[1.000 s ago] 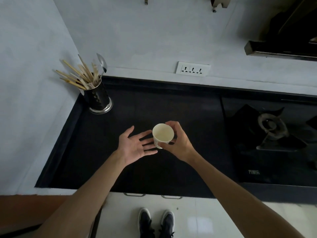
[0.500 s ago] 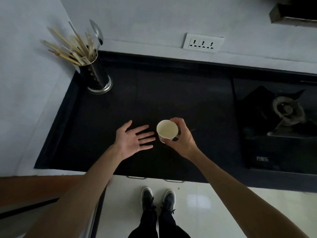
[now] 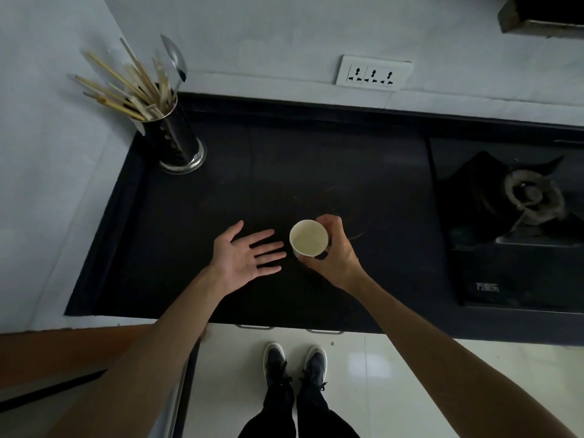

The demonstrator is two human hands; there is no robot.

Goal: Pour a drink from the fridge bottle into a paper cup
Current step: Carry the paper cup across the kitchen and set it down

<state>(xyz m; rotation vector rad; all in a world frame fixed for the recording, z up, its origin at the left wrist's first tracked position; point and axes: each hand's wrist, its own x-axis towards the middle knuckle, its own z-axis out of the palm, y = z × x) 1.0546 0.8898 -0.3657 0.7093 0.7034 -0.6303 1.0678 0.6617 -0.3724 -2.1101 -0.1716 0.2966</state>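
A white paper cup (image 3: 308, 238) stands upright over the black countertop (image 3: 284, 172), mouth up and nothing visible inside it. My right hand (image 3: 335, 254) is wrapped around the cup's right and near side, fingers and thumb closed on it. My left hand (image 3: 243, 257) hovers just left of the cup, palm up, fingers spread and pointing at it, a small gap between fingertips and cup. No bottle is in view.
A steel holder with chopsticks and a spoon (image 3: 172, 134) stands at the counter's back left corner. A gas burner (image 3: 527, 197) sits on the black hob at the right. A wall socket (image 3: 373, 72) is on the back wall. My shoes (image 3: 295, 363) are on the white floor.
The view has tilted down toward the counter. My left hand has drawn slightly away from the cup. My right hand still holds the cup in about the same place.
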